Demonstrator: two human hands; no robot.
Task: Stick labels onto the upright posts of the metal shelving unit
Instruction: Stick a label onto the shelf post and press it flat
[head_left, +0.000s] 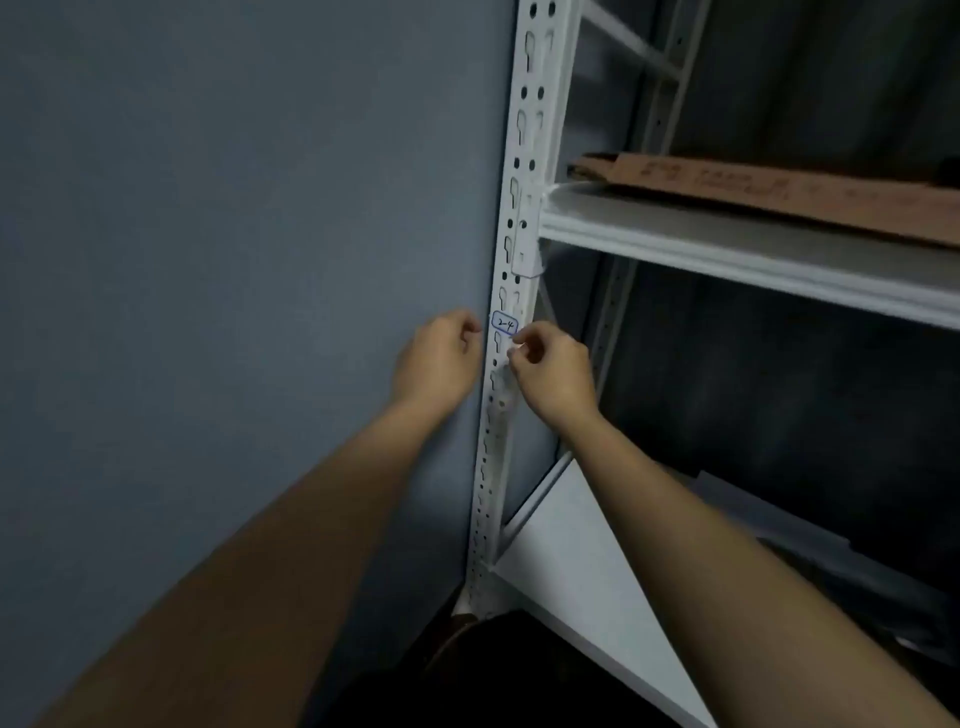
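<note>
A white perforated upright post (522, 156) of the metal shelving unit runs from top centre down to the floor. On it sits a small white label (504, 325) with a blue border and handwritten "2-4". My right hand (550, 371) is just right of and below the label, fingers curled, fingertips at the label's lower right corner. My left hand (439, 358) hovers left of the post at the same height, fingers loosely curled, holding nothing that I can see.
A grey-blue wall (234, 234) lies close on the left of the post. A white shelf (753, 249) carries a flat brown cardboard piece (779, 195). A lower white shelf (587, 561) slopes down to the right, with dark items behind it.
</note>
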